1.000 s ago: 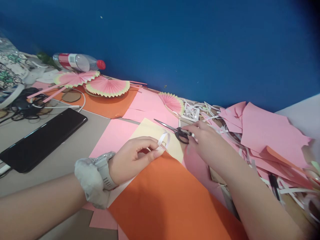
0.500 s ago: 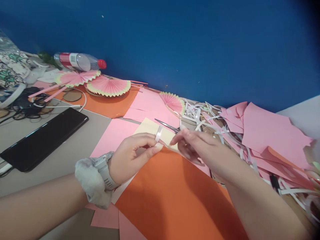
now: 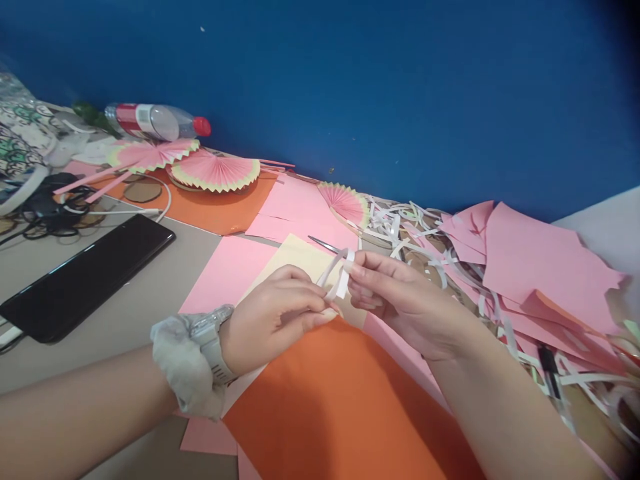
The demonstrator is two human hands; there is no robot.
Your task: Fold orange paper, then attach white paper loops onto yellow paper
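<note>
My left hand [image 3: 280, 317] is closed, its thumb and fingers pinching the top corner of an orange paper sheet [image 3: 340, 393]. A thin white strip [image 3: 343, 283] curls up in a loop between my two hands. My right hand [image 3: 400, 300] holds the strip's upper part between thumb and fingertips; its lower end runs to my left fingers, where the contact is hidden. Behind lies a cream sheet [image 3: 285, 257]. Scissors [image 3: 323, 245] lie at its far edge, only the blades showing past my right hand.
A black phone [image 3: 90, 277] lies at left, near tangled cables [image 3: 55, 207]. Pleated pink fans [image 3: 217, 172] and a plastic bottle [image 3: 160, 122] lie along the blue wall [image 3: 350, 87]. Pink paper offcuts [image 3: 540, 253], white scraps [image 3: 395, 223] and a pen [image 3: 550, 370] crowd the right.
My right hand has closed on the white strip. The strip, upright at my left fingers before, now bends toward the right. My left hand has shifted slightly right and down with the orange corner.
</note>
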